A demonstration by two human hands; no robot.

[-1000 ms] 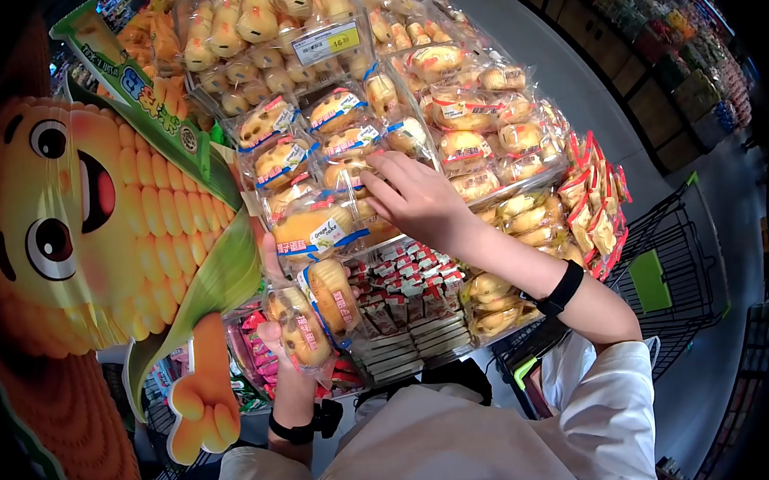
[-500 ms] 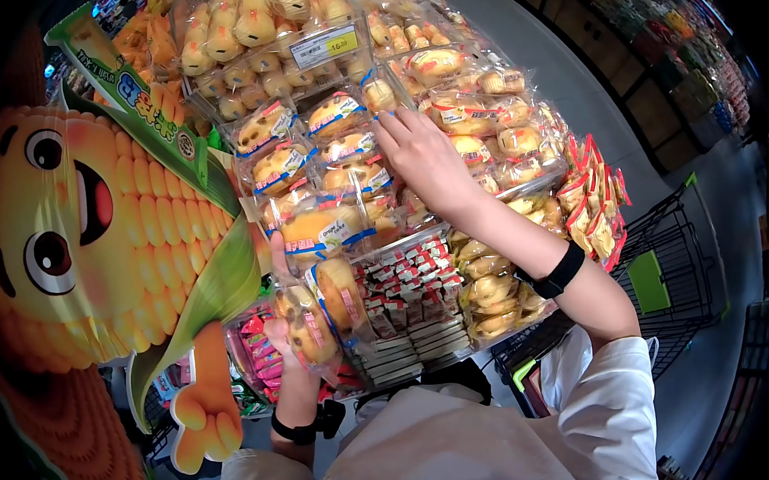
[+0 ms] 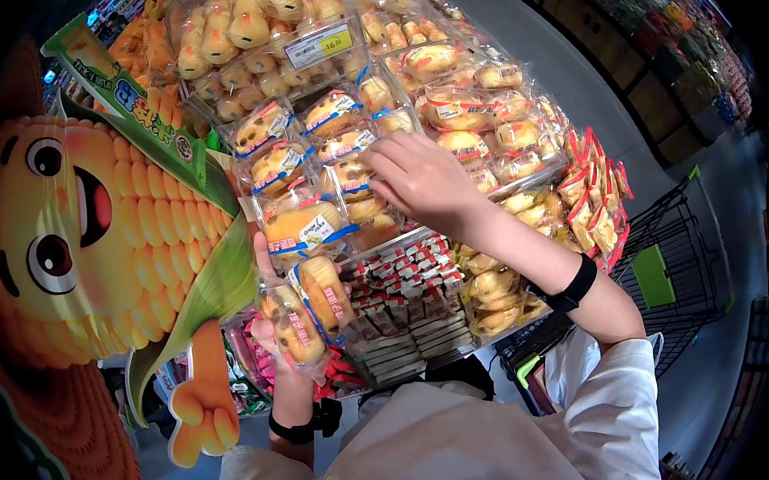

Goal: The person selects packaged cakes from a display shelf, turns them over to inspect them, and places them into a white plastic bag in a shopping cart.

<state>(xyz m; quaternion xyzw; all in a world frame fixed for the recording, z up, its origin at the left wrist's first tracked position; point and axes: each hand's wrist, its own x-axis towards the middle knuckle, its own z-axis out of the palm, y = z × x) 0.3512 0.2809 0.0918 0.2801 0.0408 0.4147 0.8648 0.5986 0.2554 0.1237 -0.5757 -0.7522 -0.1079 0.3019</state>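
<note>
My left hand [image 3: 264, 333] holds two clear-wrapped cakes side by side: a raisin-dotted cake [image 3: 291, 323] and a plain golden cake [image 3: 324, 292]. Its palm is mostly hidden under them, with one finger showing at the left, beside a large "Grape cake" pack [image 3: 304, 227]. My right hand [image 3: 416, 181] hovers palm down over the rows, loosely bent fingers apart from the thumb. Nothing shows between them. Right at its fingertips lies a blue-edged cake pack [image 3: 350, 179]; another pack [image 3: 395, 120] lies just beyond the knuckles.
A price tag [image 3: 320, 45] fronts more bagged cakes at the back. Red-and-white small packs [image 3: 404, 278] fill the near bin, beside bagged round pastries [image 3: 496, 299]. A corn-shaped cutout [image 3: 129, 238] stands close on the left. A shopping cart [image 3: 668, 267] is at the right.
My right hand has drawn back down and left from the upper pack, its fingers more bent. My left hand has shifted slightly left with the two cakes.
</note>
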